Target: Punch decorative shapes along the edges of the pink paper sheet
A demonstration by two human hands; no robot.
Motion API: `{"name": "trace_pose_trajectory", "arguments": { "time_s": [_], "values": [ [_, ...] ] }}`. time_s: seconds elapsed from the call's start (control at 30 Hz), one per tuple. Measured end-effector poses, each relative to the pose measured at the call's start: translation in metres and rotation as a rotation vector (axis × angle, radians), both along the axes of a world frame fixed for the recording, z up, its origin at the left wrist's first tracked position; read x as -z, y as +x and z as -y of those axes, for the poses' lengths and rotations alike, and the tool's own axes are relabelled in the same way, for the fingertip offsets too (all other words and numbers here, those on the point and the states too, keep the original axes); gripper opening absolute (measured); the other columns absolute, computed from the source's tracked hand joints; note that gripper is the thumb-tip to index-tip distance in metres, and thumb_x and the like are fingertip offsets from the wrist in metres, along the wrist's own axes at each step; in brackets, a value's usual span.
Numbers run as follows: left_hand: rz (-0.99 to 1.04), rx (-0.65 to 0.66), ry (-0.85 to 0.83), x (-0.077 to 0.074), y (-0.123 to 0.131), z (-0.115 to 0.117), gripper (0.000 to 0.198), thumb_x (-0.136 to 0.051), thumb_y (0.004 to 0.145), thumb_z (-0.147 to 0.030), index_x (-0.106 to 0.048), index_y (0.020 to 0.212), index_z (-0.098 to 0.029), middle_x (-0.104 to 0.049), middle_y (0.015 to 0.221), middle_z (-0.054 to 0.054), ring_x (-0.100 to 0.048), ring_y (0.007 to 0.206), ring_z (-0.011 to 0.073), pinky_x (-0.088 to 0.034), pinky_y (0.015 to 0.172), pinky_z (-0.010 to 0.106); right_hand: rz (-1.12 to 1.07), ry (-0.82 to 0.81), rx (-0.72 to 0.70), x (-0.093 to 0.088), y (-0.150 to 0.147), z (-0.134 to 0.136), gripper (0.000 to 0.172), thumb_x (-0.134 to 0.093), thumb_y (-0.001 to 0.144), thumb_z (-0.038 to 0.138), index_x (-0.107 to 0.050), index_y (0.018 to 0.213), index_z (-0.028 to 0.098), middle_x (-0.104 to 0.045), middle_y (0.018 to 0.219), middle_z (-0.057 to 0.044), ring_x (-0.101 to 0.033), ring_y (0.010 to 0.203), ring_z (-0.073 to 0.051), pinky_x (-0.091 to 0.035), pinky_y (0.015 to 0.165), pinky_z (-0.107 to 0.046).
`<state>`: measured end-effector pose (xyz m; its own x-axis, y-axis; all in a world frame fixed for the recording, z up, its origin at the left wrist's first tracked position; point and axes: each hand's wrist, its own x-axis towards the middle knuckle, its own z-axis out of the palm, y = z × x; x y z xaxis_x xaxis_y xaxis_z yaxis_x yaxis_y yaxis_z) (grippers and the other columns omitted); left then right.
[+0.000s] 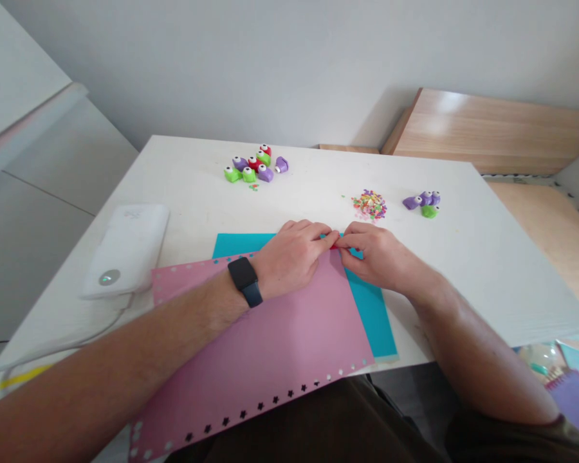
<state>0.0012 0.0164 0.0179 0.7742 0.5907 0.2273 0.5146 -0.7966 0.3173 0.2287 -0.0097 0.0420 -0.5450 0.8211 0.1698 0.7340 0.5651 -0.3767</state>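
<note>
A sheet of pink paper (280,341), punched with small shapes along its edges, lies over a blue sheet (374,321). My left hand (294,254), with a dark watch on the wrist, rests on the pink paper's top edge. Its fingers are closed there, and the index fingertip touches a small red craft punch (334,245) at the top right corner. From the other side, my right hand (376,254) pinches this punch. Fingers cover most of the punch, so its shape and the cut beneath are hidden.
Several green, purple and red craft punches (249,173) stand at the back. More purple and green punches (425,199) lie at the right, past a heap of colourful paper bits (370,205). A white device (128,251) with a cable sits left on the white table (463,270).
</note>
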Motion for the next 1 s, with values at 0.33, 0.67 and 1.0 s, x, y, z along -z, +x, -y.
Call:
{"name": "trace_pose_trajectory", "arguments": {
  "time_s": [0.33, 0.67, 1.0],
  "values": [
    [0.016, 0.009, -0.026, 0.003, -0.002, -0.001, 0.055, -0.05, 0.092, -0.007, -0.062, 0.144, -0.018, -0.066, 0.139, 0.013, -0.061, 0.129, 0.0304, -0.049, 0.109, 0.05, 0.006, -0.033, 0.006, 0.0, -0.002, -0.001, 0.021, -0.061, 0.092, 0.009, -0.08, 0.095, 0.018, -0.069, 0.087, -0.005, -0.066, 0.081, -0.018, -0.051, 0.079, -0.03],
    [0.14, -0.021, -0.069, 0.017, -0.009, -0.004, 0.06, -0.052, 0.093, -0.007, -0.059, 0.15, -0.024, -0.067, 0.138, 0.011, -0.061, 0.127, 0.0283, -0.049, 0.112, 0.051, -0.063, 0.045, -0.006, 0.002, 0.002, 0.0, 0.019, -0.062, 0.093, 0.011, -0.077, 0.104, 0.018, -0.07, 0.098, -0.008, -0.068, 0.09, -0.021, -0.054, 0.085, -0.035],
    [0.147, -0.112, -0.053, 0.022, -0.008, -0.001, 0.055, -0.054, 0.098, -0.014, -0.053, 0.154, -0.015, -0.07, 0.133, 0.015, -0.063, 0.124, 0.0298, -0.05, 0.11, 0.05, -0.121, 0.08, 0.054, 0.012, 0.005, -0.006, 0.031, -0.066, 0.098, 0.022, -0.072, 0.128, 0.017, -0.07, 0.115, -0.013, -0.069, 0.093, -0.023, -0.059, 0.084, -0.038]
  ]
}}
